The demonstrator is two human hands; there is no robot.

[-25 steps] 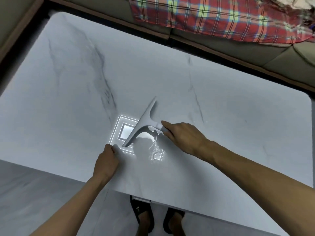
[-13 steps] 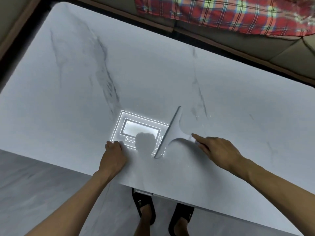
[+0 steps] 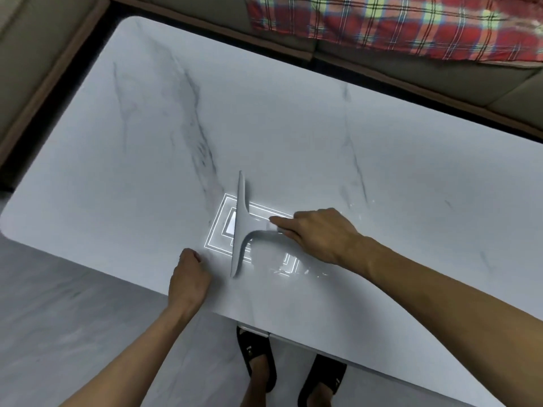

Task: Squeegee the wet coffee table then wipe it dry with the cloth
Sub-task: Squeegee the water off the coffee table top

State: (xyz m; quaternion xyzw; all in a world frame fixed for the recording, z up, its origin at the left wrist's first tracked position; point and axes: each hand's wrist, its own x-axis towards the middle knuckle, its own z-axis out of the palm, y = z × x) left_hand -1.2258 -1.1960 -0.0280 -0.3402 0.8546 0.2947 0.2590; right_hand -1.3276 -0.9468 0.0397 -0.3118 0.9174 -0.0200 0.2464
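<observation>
Lower centre of frame: the right hand (image 3: 317, 233) grips the squeegee (image 3: 240, 227) on the marble worktop (image 3: 411, 171), left hand (image 3: 188, 274) curled empty beside it; uneven blade pressure may leave water streaks (image 3: 293, 271) behind.

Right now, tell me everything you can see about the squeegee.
The squeegee is pale grey-white, smooth and plastic-looking, T-shaped: a long thin blade bar with a curved handle branching to the right. It sits low on the white marble-look coffee table, blade running roughly away from the person, across a bright light reflection close to the near edge. The right hand grips the handle, index finger along it. Wet streaks glisten to its right.
</observation>
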